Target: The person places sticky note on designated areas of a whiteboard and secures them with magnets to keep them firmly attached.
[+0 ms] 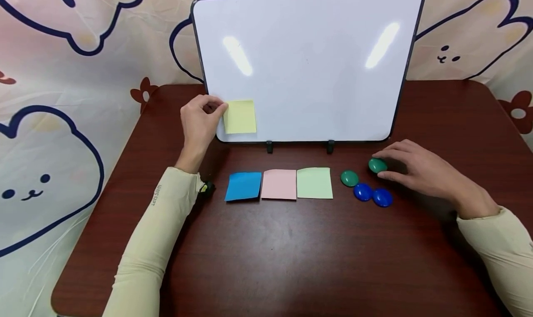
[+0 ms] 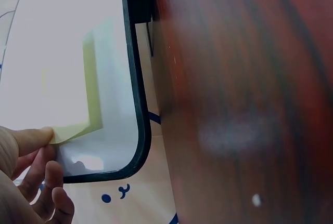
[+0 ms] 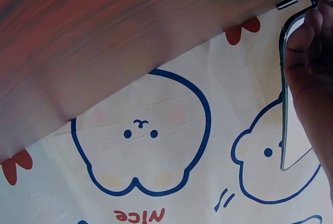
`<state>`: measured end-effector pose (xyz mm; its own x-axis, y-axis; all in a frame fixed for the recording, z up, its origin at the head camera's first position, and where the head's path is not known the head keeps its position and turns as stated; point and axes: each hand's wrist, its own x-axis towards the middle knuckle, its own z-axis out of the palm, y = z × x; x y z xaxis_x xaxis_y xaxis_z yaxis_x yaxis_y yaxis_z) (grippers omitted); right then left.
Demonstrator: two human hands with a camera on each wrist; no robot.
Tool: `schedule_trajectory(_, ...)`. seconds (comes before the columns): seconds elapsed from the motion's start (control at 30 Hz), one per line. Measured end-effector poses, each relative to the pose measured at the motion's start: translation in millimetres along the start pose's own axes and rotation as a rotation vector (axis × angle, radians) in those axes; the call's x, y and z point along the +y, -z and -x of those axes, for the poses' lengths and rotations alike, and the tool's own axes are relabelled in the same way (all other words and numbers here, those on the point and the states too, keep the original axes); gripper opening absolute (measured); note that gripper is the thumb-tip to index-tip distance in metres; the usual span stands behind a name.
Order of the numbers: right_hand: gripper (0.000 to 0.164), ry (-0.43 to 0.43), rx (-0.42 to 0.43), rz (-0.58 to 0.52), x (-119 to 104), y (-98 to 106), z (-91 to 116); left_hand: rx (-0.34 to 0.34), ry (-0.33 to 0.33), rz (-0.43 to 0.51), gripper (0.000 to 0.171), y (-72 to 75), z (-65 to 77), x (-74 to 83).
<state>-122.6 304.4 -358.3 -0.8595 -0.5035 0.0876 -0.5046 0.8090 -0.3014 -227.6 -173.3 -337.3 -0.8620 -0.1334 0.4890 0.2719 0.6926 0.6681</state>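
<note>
My left hand (image 1: 199, 122) pinches the left edge of a yellow sticky note (image 1: 240, 117) against the lower left corner of a whiteboard (image 1: 304, 67). In the left wrist view the thumb and a finger of the left hand (image 2: 36, 167) hold the corner of the note (image 2: 92, 89). Over on the right, my right hand (image 1: 424, 171) grips a round green magnet (image 1: 377, 165) between thumb and forefinger. Another green magnet (image 1: 349, 178) and two blue ones (image 1: 363, 192) lie close by. The right wrist view shows the right hand (image 3: 312, 68) only partly, its magnet hidden.
Blue (image 1: 243, 186), pink (image 1: 279, 184) and pale green (image 1: 314, 183) sticky notes lie in a row on the brown table (image 1: 291, 252). Black feet (image 1: 269, 146) support the board. A cartoon-print sheet (image 1: 62, 136) hangs behind and beside the table.
</note>
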Motion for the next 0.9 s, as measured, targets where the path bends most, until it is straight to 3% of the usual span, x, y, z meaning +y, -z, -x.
schedule_trajectory(0.33, 0.043, 0.000, -0.005, 0.003, -0.8, -0.1, -0.5, 0.005, -0.011, -0.004, 0.019, 1.1, -0.7, -1.4)
schedule_trajectory(0.57, 0.042, -0.011, -0.009, 0.000, -0.2, -0.3, 0.4, -0.008, -0.085, -0.061, 0.014, 1.1, 0.4, 0.8)
schedule_trajectory(0.9, 0.043, 0.010, 0.010, 0.005, -0.1, -1.2, 0.2, -0.052, -0.086, -0.057, 0.015, 4.7, 2.8, 0.3)
